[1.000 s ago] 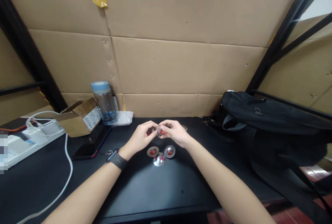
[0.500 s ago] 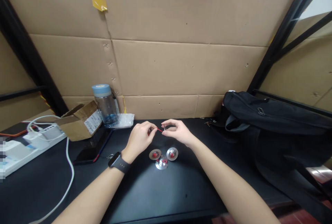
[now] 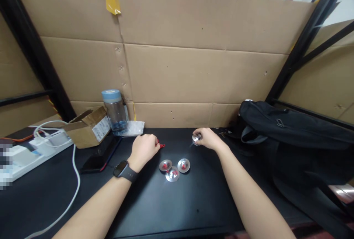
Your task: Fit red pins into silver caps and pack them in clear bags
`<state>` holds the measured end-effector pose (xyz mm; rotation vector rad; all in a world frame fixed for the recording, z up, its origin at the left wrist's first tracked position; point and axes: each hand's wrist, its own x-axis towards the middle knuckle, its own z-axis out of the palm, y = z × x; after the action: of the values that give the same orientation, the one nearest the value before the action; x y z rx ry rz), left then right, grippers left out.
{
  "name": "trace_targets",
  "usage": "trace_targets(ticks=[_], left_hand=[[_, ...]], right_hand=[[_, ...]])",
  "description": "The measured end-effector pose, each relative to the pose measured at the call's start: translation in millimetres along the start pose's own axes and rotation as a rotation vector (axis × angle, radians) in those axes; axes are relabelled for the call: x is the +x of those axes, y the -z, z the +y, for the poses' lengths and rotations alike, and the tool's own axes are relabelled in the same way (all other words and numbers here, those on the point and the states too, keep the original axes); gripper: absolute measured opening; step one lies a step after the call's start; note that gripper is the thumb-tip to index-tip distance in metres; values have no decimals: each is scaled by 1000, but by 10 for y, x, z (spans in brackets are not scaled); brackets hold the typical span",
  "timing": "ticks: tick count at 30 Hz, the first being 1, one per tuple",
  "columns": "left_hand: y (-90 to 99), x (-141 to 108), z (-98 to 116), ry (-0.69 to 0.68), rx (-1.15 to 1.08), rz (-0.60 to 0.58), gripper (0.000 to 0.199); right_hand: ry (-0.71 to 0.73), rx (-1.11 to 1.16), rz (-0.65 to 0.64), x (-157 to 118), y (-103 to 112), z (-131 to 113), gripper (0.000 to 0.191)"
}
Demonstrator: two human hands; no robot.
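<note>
My left hand, with a dark watch on its wrist, is closed around a red cord whose end sticks out at the fingertips. Out to the right, my right hand grips a small shiny metal cymbal by its edge, just above the black table. Nearer to me lie three more domed cymbals with red at their centres: a left one, a front one and a right one. The left and front ones touch or overlap.
On the left stand a small cardboard box, a blue-lidded bottle and a white power strip with a cable. A phone lies by the box. A black bag fills the right side; cardboard walls the back.
My hands have moved apart: the right went right with the cymbal, the left slightly left with the red cord. Earlier the cord stretched between them. The three cymbals stay put.
</note>
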<state>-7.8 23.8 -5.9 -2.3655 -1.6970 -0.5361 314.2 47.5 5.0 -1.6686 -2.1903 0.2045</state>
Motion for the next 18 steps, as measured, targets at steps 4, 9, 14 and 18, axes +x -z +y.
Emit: trace_targets(ticks=[4, 9, 14, 18], left_hand=[[25, -6, -11, 23, 76, -35, 27], [157, -10, -22, -148, -124, -101, 26], [158, -43, 26, -521, -524, -438, 10], [79, -56, 56, -505, -544, -522, 10]], right_hand=[[-36, -2, -52, 12, -62, 86, 37], [-35, 49, -72, 38, -107, 184, 34], [-5, 79, -104, 51, -110, 200, 35], [21, 80, -133, 41, -86, 186, 36]])
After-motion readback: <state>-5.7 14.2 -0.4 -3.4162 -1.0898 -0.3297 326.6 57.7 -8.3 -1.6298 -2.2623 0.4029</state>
